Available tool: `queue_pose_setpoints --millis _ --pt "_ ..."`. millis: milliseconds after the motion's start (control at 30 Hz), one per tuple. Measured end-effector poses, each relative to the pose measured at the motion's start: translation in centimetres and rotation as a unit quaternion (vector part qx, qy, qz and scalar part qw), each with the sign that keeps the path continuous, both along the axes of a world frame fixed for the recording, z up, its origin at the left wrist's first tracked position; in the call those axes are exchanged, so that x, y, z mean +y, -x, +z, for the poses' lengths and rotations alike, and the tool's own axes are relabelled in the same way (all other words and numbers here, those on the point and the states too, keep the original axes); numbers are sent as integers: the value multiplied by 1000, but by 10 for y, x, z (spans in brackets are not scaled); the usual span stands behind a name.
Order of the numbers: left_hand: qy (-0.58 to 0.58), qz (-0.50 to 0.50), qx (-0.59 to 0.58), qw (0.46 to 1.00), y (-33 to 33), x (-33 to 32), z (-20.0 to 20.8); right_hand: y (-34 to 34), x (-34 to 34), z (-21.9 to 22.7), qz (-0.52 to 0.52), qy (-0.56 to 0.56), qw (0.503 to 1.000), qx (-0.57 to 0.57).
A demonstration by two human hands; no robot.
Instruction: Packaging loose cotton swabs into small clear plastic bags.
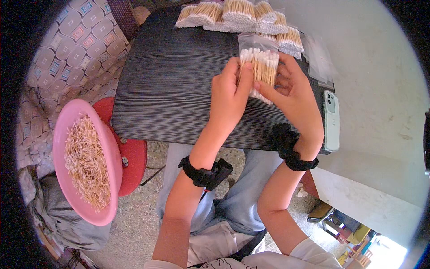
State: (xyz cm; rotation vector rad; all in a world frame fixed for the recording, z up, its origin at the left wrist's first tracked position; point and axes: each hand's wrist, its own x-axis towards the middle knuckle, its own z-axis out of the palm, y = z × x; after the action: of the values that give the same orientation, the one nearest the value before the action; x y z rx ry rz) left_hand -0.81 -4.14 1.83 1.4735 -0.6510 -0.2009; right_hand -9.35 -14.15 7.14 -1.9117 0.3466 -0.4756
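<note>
Above the dark wood-grain table [165, 89], both my hands hold one clear plastic bag of cotton swabs [264, 67]. White tips show at the bag's top and bottom, with pale sticks between them. My left hand [233, 87] grips its left side, thumb across the front. From the right, my right hand [293, 87] wraps round it, thumb near the lower part and fingers partly hidden behind. The bag's upper flap stands above the swabs; whether it is sealed I cannot tell.
Filled swab bags [239, 15] are piled along the table's far edge. Flat clear bags [320, 60] lie at the far right, above a pale green phone [331, 121]. On the left, a pink basin [115, 157] of loose swabs rests on a red stool [136, 166]. A wall [376, 89] borders the right.
</note>
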Motion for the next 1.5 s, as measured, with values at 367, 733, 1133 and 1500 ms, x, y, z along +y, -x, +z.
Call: queue_pose_setpoints --millis 367,733,1133,1500 --pt "201 -184 274 922 -5 3 4 4 -5 1 20 34 999 -22" --pt "170 -200 209 942 -4 1 4 5 -2 8 -20 -42 999 -5" --pt "223 -264 182 920 4 -2 0 8 -8 6 -41 -64 997 -1" --pt "197 -141 185 952 -4 -1 -2 -1 -3 0 -23 77 997 -12"
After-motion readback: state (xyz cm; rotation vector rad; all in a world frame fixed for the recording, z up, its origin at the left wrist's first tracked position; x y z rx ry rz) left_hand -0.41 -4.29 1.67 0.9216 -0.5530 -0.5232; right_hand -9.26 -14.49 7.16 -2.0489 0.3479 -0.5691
